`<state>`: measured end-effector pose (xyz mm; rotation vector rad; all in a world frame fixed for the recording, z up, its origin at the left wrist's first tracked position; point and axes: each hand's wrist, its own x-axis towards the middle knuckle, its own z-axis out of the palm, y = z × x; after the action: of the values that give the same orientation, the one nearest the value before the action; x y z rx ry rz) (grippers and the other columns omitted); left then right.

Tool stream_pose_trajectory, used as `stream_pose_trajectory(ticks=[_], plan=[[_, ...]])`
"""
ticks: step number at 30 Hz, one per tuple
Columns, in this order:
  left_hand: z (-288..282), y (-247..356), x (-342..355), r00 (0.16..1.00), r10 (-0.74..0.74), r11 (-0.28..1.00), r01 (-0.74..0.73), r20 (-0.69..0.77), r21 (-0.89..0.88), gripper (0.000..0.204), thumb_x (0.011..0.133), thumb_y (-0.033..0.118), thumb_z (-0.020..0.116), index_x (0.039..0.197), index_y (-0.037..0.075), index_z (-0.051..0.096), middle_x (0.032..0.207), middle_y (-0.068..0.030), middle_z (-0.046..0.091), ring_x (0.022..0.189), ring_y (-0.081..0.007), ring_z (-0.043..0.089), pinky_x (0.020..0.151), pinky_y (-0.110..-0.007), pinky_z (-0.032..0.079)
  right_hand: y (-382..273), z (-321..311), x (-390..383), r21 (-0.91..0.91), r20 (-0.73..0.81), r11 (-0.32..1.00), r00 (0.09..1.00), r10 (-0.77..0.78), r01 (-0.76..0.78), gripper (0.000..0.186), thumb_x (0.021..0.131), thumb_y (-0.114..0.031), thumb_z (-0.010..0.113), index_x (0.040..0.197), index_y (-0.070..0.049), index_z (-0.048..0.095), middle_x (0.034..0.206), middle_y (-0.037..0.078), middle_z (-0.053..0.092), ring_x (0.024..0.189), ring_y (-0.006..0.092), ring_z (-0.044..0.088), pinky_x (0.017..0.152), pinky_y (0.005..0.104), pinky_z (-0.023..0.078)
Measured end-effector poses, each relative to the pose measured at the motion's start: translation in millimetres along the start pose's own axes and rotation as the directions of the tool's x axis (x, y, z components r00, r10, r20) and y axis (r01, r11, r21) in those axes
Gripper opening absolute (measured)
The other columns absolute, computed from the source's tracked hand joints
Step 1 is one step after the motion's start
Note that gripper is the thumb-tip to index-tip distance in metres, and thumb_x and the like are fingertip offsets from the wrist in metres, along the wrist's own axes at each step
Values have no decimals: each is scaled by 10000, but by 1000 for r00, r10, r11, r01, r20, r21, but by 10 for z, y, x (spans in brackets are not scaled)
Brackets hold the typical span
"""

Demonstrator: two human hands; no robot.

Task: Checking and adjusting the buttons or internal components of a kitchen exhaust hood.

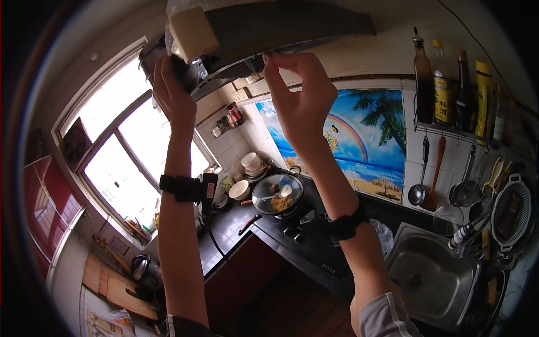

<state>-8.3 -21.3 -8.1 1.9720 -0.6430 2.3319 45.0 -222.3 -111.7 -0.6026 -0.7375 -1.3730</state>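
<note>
Overhead is a dark range hood (281, 28), with a pale beige block (193, 33) at its left end. Both my arms are raised to it. My left hand (173, 92) is closed around a dark part at the hood's left end, just under the block; its grip is partly hidden. With thumb and forefinger pinched together, my right hand (300, 92) touches the hood's lower front edge; whatever lies between the fingertips is too small to make out. Below, a lidded pan (278, 194) with food showing through the glass sits on the black stove (314, 241).
Left of the pan are a white bowl (240, 190) and stacked dishes (252, 163). A steel sink (432, 275) lies at the right, under hanging utensils (432, 174) and a shelf of bottles (441, 84). A window (140, 140) and a wooden board (115, 286) are at the left.
</note>
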Motion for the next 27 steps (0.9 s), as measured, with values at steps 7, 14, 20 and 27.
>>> stream_pose_trajectory(ticks=[7, 14, 20, 27], plan=[[24, 6, -21, 968, 245, 961, -236, -48, 143, 290, 1026, 162, 363, 1088, -25, 576, 1044, -180, 637, 949, -376, 572, 855, -422, 455, -32, -57, -11, -50, -2, 999, 1000, -4, 4, 114, 792, -61, 796, 819, -38, 688, 804, 69, 712, 735, 162, 707, 680, 269, 537], [2, 39, -26, 994, 114, 992, -113, -6, 53, 208, 998, 73, 411, 1149, 11, 540, 1056, -162, 629, 907, -367, 589, 825, -428, 475, -18, 47, -104, -35, -38, 999, 999, -37, 36, 162, 776, -23, 778, 822, -56, 626, 811, 68, 666, 697, 201, 674, 597, 309, 520], [6, 43, -29, 980, 198, 976, -197, -8, 91, 209, 994, 64, 410, 1154, 8, 531, 1045, -168, 629, 894, -369, 600, 797, -421, 488, 9, 45, -92, -5, -34, 999, 999, -34, 34, 161, 786, -9, 775, 840, -45, 627, 813, 74, 671, 707, 196, 681, 611, 305, 527], [27, 143, -4, 996, -75, 993, 71, -38, -94, 382, 1037, 267, 331, 1025, -21, 582, 933, -174, 629, 833, -332, 586, 782, -385, 460, 6, 39, -65, 24, -11, 996, 997, -81, 82, 136, 807, -1, 752, 857, -38, 631, 822, 83, 671, 738, 212, 685, 631, 312, 530]])
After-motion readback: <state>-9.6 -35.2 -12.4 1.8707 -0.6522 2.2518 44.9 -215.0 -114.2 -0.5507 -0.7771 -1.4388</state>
